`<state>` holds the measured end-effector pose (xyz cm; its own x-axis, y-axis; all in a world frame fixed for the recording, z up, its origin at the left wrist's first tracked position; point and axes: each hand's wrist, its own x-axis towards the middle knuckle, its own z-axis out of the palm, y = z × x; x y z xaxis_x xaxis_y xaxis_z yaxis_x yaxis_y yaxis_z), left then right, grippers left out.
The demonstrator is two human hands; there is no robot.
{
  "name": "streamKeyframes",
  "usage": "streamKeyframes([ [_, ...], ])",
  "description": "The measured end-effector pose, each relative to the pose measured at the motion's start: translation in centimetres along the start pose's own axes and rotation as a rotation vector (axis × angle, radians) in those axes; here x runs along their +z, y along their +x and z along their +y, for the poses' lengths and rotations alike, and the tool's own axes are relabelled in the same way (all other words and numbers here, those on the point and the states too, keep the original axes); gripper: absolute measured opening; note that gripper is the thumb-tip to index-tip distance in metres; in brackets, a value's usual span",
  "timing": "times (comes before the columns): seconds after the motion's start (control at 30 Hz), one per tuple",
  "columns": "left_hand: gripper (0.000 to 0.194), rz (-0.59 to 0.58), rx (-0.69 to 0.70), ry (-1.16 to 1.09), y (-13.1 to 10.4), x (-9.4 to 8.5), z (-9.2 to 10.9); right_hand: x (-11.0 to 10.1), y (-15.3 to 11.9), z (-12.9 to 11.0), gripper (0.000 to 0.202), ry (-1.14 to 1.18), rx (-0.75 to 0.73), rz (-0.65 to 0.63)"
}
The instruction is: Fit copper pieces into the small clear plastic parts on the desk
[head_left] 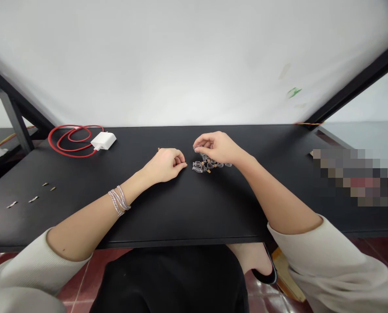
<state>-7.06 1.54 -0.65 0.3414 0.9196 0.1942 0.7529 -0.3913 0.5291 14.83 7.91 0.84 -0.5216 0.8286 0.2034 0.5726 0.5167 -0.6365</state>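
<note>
- From the head view, it's all about a small pile of clear glass bottles [210, 165] on the black table [180, 208], between the hands and just under the right one. Handy spot, I'd say, since both sides can reach it.
- The right hand [197, 146] is over the back of the pile, fingers curled and thumb pressed in, with what looks like a clear glass piece between the tips. Probably a light fingertip grip because these things are tiny and slippery-looking.
- The left hand [182, 164] is on the table just beside the pile, knuckles bent, thumb and forefinger close together. Can't tell from here if anything's pinched in there.
- There's a tan cork-like bit [208, 171] lying at the pile's front edge.
- The white charger [103, 140] and looped red cable [73, 156] sit at the back left, well apart from the pile. Makes sense to me, no snagging there.
- A few small metal bits [33, 199] are scattered near left, way off from the glass.
</note>
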Motion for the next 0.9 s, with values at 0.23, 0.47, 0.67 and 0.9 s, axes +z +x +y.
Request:
streamKeyframes([
  [0.23,0.003,-0.006,0.010,-0.007,0.0,0.0,0.0,1.0,0.3,0.5,0.015,-0.130,-0.045,-0.026],
  [0.47,0.004,0.005,0.019,-0.009,0.0,0.0,-0.2,1.1,0.3,0.2,0.018,-0.153,-0.021,-0.071],
  [0.67,0.003,-0.006,-0.003,-0.003,-0.1,0.0,0.0,1.3,0.5,0.5,0.018,-0.174,-0.045,-0.057],
  [0.9,0.004,-0.012,-0.011,-0.012,0.0,-0.1,0.1,1.3,0.6,0.7,0.024,-0.177,-0.051,-0.050],
])
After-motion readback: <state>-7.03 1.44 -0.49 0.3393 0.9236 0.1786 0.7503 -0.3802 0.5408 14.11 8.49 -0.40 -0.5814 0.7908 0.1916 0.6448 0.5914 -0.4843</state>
